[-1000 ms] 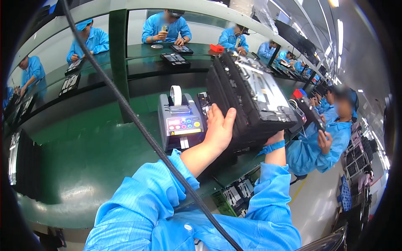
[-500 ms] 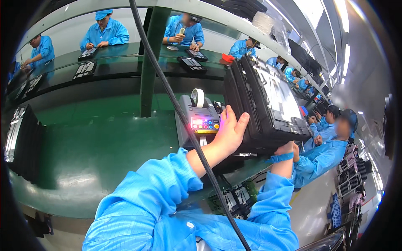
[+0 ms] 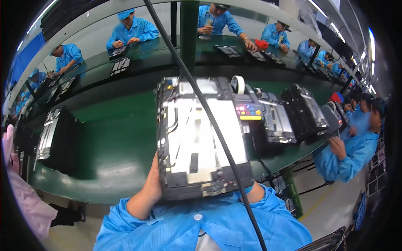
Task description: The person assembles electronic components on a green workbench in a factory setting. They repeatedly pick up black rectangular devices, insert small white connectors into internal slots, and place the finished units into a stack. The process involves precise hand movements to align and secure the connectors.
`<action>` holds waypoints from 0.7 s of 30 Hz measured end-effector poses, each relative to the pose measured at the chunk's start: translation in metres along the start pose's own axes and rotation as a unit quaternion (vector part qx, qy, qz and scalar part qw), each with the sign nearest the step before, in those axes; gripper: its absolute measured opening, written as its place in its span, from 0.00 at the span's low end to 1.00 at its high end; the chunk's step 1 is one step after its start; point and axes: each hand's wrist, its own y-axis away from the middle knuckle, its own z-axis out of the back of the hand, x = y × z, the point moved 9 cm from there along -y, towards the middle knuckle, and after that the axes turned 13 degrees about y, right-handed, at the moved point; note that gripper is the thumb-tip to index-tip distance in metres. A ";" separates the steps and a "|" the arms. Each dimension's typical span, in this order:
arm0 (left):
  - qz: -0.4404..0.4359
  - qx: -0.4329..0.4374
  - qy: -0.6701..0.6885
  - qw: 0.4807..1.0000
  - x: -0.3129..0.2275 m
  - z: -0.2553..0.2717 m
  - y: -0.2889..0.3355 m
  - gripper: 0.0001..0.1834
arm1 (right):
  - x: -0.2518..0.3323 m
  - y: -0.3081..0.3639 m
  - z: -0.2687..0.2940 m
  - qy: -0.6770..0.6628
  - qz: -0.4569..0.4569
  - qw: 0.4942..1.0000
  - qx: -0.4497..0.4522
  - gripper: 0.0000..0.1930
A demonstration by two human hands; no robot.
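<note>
"What are the fingers (image 3: 155, 169) of the left hand (image 3: 150, 186) doing?"

"Gripping the left side of a thick stack of flat, black-framed panels with silvery-white faces (image 3: 199, 142). The right hand is hidden behind it, so I can't tell how its fingers stand."

"And the rest, biggest first?"

"The long, glossy green tabletop (image 3: 113, 157). Then the held stack: half a second ago it was turned sideways toward the right, the left hand spread on its flank. Now it's in front of the blue buttoned jacket (image 3: 180, 230), its bright face toward the camera."

"Anything smaller?"

"Two more stacks of black panels (image 3: 307, 111) now show at the right. The boxy grey tape dispenser with lit buttons (image 3: 250, 109) appeared left of the held stack before; now it's on the right, partly covered. Smallest, the white ring-shaped tape roll (image 3: 241, 85) sits atop it."
</note>
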 end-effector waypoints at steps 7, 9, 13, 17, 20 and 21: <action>0.036 -0.073 -0.048 0.996 -0.002 0.050 0.054 0.39 | -0.035 -0.012 -0.049 0.030 -0.132 0.990 -0.042 0.26; 0.005 -0.046 -0.071 0.996 -0.007 0.053 0.058 0.42 | -0.031 -0.008 -0.046 0.094 -0.141 0.985 -0.022 0.28; 0.016 -0.037 -0.093 0.995 -0.030 0.053 0.061 0.47 | -0.019 -0.011 -0.024 0.130 -0.062 0.990 0.005 0.33; -0.129 -0.060 -0.177 0.974 -0.072 0.045 0.037 0.40 | 0.022 -0.037 -0.021 0.149 0.069 0.984 -0.067 0.41; -0.168 -0.059 -0.205 0.962 -0.086 0.025 0.008 0.41 | 0.043 -0.061 -0.048 0.124 0.104 0.987 0.001 0.41; -0.153 -0.050 -0.166 0.973 -0.082 0.022 0.001 0.42 | 0.046 -0.067 -0.061 0.106 0.107 0.987 0.047 0.41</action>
